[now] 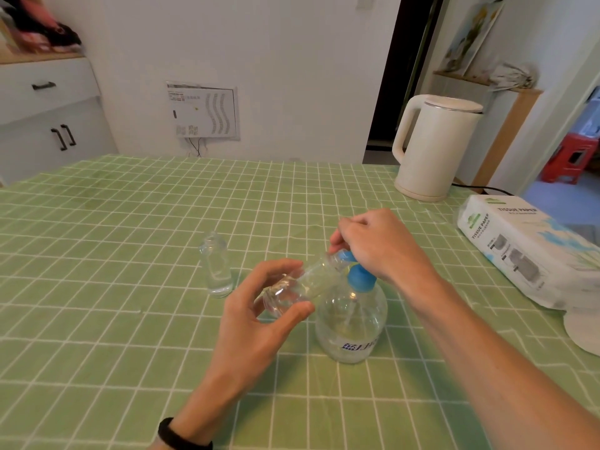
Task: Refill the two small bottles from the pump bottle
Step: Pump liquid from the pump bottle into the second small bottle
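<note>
My left hand (pixel 259 319) pinches one small clear bottle (pixel 303 282), tilted so its mouth meets the spout, while my right hand (pixel 373 245) curls over the blue pump head (pixel 359 278) of the round clear pump bottle (pixel 350 326) (the other small clear bottle (pixel 217 267) waits upright, leftward, apart).

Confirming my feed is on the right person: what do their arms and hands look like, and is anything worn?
The left arm and right arm are bare, with no sleeves in view. The left hand and right hand wear no gloves, and no rings show. A black band circles the left wrist; the right wrist wears nothing.
</note>
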The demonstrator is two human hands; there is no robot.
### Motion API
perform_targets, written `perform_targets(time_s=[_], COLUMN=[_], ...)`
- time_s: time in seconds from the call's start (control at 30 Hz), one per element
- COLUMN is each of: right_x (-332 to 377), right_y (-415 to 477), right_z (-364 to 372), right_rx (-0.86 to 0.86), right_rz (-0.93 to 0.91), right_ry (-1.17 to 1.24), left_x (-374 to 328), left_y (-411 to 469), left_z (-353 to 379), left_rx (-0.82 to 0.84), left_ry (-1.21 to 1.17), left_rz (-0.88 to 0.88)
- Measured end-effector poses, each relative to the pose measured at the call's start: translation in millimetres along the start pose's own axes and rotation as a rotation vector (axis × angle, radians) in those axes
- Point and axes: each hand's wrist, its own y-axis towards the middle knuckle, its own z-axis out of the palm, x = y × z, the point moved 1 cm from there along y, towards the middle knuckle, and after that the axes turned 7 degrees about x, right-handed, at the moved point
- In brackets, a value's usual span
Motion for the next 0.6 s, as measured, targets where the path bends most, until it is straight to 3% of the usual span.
perform_targets(time_s=[0.43, 0.6], right_x=[7, 4], right_y=[-6, -4], right_z=[-5, -1], right_rx=[-0.044, -0.030], right_rz=[-0.035, -0.015], right_ry=[-0.058, 0.047], left_x=[-2, -1], left_y=[-1, 0], left_z=[1, 0], left_rx=[0.000, -0.002], left_ry=[-0.014, -0.002], left_rz=[0.003, 0.009])
